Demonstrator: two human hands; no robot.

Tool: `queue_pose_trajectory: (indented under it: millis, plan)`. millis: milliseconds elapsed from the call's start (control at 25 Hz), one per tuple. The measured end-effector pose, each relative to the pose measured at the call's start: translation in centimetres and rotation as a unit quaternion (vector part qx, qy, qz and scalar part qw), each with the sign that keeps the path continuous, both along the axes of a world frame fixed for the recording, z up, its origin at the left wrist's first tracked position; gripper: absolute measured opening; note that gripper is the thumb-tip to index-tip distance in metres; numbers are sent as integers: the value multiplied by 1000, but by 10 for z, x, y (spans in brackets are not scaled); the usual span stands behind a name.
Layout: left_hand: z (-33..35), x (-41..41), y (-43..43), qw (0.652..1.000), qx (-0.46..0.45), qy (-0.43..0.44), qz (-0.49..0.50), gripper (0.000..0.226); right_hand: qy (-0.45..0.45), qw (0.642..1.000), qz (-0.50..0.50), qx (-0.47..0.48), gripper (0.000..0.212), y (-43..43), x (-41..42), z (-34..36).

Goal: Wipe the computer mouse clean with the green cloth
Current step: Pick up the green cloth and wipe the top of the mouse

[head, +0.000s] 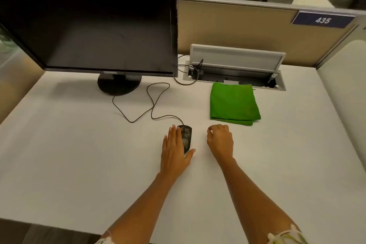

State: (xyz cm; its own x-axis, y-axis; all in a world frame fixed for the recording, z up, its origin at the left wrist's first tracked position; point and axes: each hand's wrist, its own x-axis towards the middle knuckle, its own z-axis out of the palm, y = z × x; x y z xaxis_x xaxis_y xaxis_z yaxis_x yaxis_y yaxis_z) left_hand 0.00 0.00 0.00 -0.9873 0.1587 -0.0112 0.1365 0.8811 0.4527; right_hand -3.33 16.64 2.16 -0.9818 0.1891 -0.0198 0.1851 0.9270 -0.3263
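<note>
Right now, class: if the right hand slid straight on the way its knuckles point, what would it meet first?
Most likely the folded green cloth, lying just beyond the right hand; only bare desk shows between.

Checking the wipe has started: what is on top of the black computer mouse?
The left hand rests over the left side of the black corded computer mouse, hiding that side. Its speckled right side shows. The folded green cloth lies apart, untouched.

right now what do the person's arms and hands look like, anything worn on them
Both forearms are bare from the sleeve hems down. The left hand and right hand show no rings, watch or gloves. At the bottom edge, short white sleeves with a pale green pattern show.
</note>
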Motion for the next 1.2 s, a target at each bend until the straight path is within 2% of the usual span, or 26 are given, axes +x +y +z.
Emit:
queue_pose_trajectory:
  millis: [200, 440, 520, 600, 680, 800, 920, 1080, 1200]
  plan:
    - [-12, 12, -4, 996, 36, -42, 75, 98, 15, 999, -36, -6, 26, 23, -47, 7]
    - [-20, 27, 5, 984, 109, -20, 140, 91, -34, 997, -36, 51, 53, 30, -73, -3]
    - [-22, 29, 9, 979, 121, -4, 165, 87, -32, 997, -24, 68, 45, 31, -73, -11]
    - [-24, 30, 13, 972, 137, 6, 190, 84, -20, 997, -5, 79, 26, 34, -75, -16]
    - [-26, 30, 19, 960, 167, 14, 225, 82, -6, 999, -14, 37, 20, 39, -78, -16]
    - [-28, 30, 26, 936, 215, 10, 280, 82, 57, 994, -33, -93, 20, 34, -70, -10]
    - [-28, 25, 31, 928, 227, 31, 294, 81, 104, 980, 41, -165, 26, 14, -45, -4]
    - [-31, 25, 35, 924, 221, 30, 311, 75, 97, 962, 149, -207, 31, -13, -27, -1]
    - [-34, 26, 34, 927, 214, 27, 308, 70, 41, 957, 198, -208, 32, -29, -15, -11]
